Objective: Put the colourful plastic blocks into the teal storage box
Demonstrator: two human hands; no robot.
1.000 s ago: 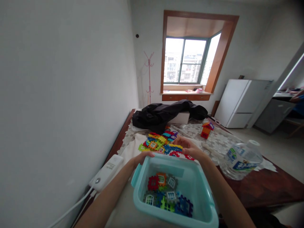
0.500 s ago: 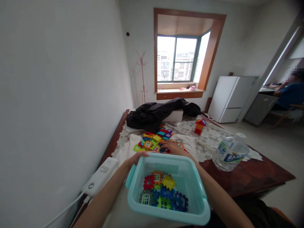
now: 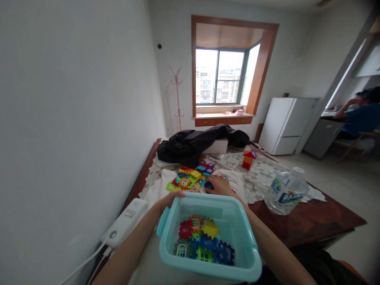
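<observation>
A teal plastic bin [image 3: 251, 253] sits close in front of me with several coloured interlocking block pieces [image 3: 203, 241] inside. My left hand [image 3: 170, 198] rests on the bin's far left rim. My right hand [image 3: 218, 184] reaches past the bin and lies fingers-down on the pile of loose coloured blocks [image 3: 190, 178] on the white cloth. Whether its fingers hold a piece is hidden by the hand itself.
A small built block house [image 3: 247, 158] stands further back. A water bottle [image 3: 286, 190] lies at the right, a white power strip [image 3: 124, 221] at the left by the wall. A black jacket [image 3: 202, 142] covers the table's far end. A person sits at the far right.
A yellow piece has appeared in the bin since the oldest frame. My right hand has gone back out onto the block pile. The view has swung slightly.
</observation>
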